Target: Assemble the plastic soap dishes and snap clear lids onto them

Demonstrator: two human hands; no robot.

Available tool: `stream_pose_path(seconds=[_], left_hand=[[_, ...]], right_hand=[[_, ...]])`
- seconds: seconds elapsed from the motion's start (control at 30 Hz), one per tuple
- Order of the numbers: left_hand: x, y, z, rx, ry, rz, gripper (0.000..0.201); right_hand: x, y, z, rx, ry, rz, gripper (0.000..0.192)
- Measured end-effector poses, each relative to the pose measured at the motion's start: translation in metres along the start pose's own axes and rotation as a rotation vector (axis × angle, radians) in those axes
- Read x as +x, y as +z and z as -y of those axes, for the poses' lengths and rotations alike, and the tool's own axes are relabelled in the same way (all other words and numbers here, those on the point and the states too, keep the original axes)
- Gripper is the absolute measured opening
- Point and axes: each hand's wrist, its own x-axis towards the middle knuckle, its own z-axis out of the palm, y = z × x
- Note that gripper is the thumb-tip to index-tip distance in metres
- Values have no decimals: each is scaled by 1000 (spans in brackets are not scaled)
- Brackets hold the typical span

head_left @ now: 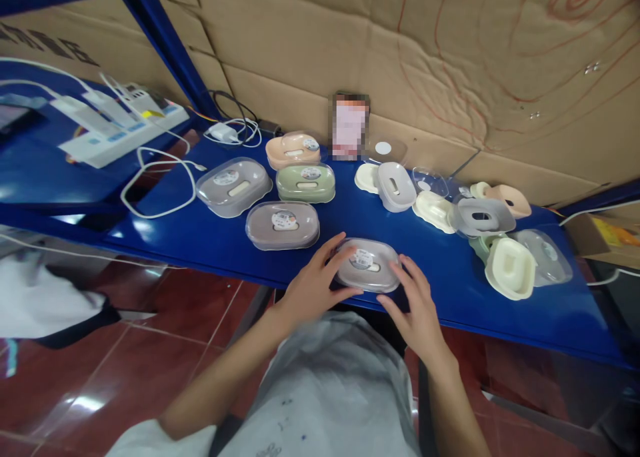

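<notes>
Cardboard sheets back a blue bench (pixel 210 237) where four lidded soap boxes, grey (pixel 233 186), peach (pixel 293 149), green (pixel 305 182) and brown (pixel 283 224), sit closed on the left, while loose trays and clear lids (pixel 500 237) lie jumbled on the right, so the assembling looks roughly half done. At the near edge a closed grey box (pixel 367 265) sits between both hands, the left hand (pixel 313 284) cupping its left end and the right hand (pixel 417 304) touching its right end with fingers spread.
</notes>
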Motion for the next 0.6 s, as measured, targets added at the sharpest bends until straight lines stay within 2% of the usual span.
stream_pose_path(seconds=[0.1,0.23,0.33,0.47,0.6], left_hand=[[1,-1,-1,-11,-26,23,84],[3,-4,-4,34,35,86,80],[4,-4,-3,36,59,96,73],[2,-3,-1,-41,8,57,71],[2,-2,-2,-49,-12,29,70]], right_hand=[[-2,8,-3,-39,-27,-46,62],[-4,13,-5,6,4,-158,67],[-3,11,-5,34,-9,-105,70],[3,8,-6,-12,-87,4,64],[8,8,-7,-17,-102,25,67]])
